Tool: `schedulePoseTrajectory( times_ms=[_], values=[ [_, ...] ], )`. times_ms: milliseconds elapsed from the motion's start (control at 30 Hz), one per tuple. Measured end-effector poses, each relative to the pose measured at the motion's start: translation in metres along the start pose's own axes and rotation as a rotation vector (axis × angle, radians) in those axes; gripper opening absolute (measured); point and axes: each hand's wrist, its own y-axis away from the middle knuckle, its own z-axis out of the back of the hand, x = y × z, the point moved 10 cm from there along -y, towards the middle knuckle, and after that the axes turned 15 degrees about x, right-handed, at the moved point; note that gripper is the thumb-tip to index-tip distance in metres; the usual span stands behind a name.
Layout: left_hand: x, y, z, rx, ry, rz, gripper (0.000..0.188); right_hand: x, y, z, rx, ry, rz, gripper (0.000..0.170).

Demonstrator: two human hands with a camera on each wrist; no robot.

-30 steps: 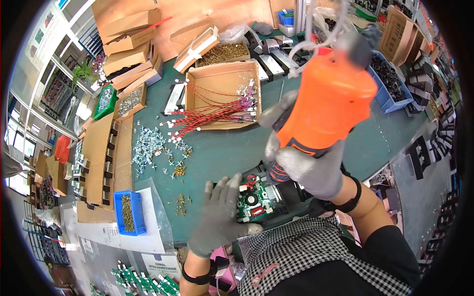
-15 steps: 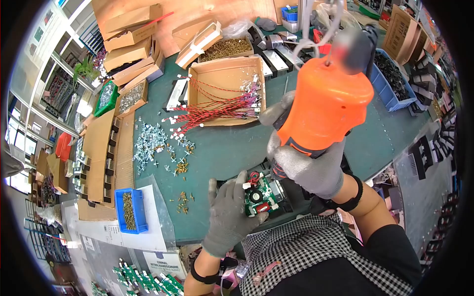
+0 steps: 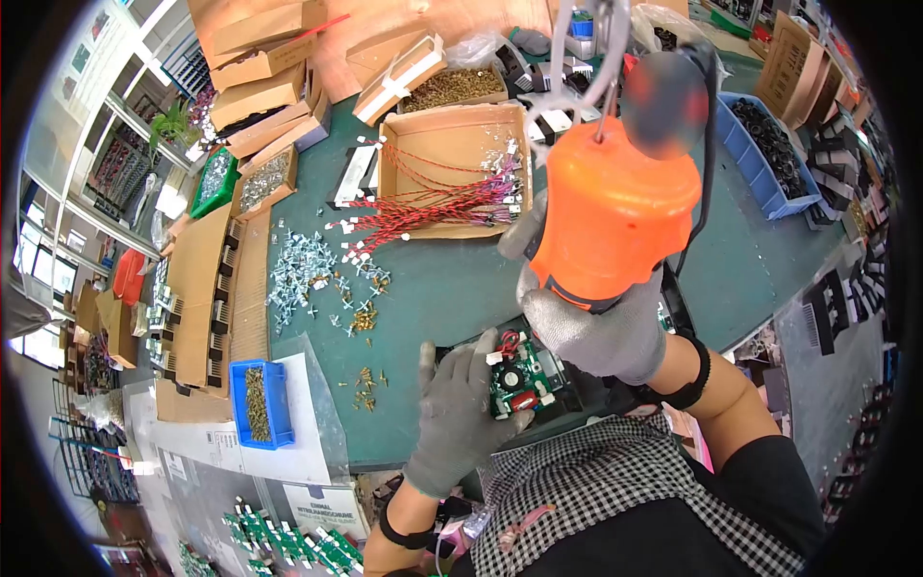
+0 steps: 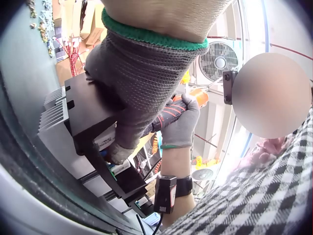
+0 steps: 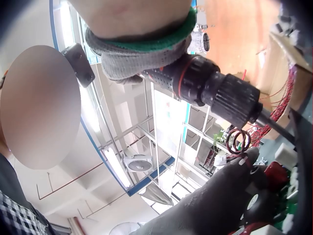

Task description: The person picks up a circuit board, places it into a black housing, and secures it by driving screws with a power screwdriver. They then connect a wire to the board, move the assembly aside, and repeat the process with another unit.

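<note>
The green circuit board (image 3: 524, 382) is set inside a black housing (image 4: 91, 106), directly in front of the person, and everything hinges on how the orange power screwdriver (image 3: 615, 207) is lined up with it. The screwdriver is held above the board by the right hand (image 3: 598, 335), its barrel wrapped by curled fingers. Its long axis is slanted: the orange rear end is carried high, beyond the board and to its right, while the chuck (image 5: 235, 100) and bit (image 5: 276, 128) are aimed down toward the housing. Whether anything is touched by the bit's tip cannot be told for certain, since it is hidden by the right hand in the head view and lost against dark plastic in the right wrist view.

The left hand (image 3: 457, 415) is the nearer one: it is laid at the board's left edge, fingers extended rather than clenched, with the thumb rested along the near edge. Loose brass screws (image 3: 365, 392) are scattered to the left of the board.
</note>
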Motion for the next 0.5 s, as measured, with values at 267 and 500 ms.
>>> schedulePoseTrajectory(
  times_ms=[267, 500],
  values=[
    [0.023, 0.017, 0.04, -0.06, 0.233, -0.146, 0.083, -0.004, -0.008, 0.006, -0.02, -0.26, -0.11, 0.055],
    [0.2, 0.031, 0.034, -0.127, -0.126, 0.635, 0.026, 0.021, -0.016, 0.029, -0.152, -0.416, -0.034, 0.065]
  ],
)
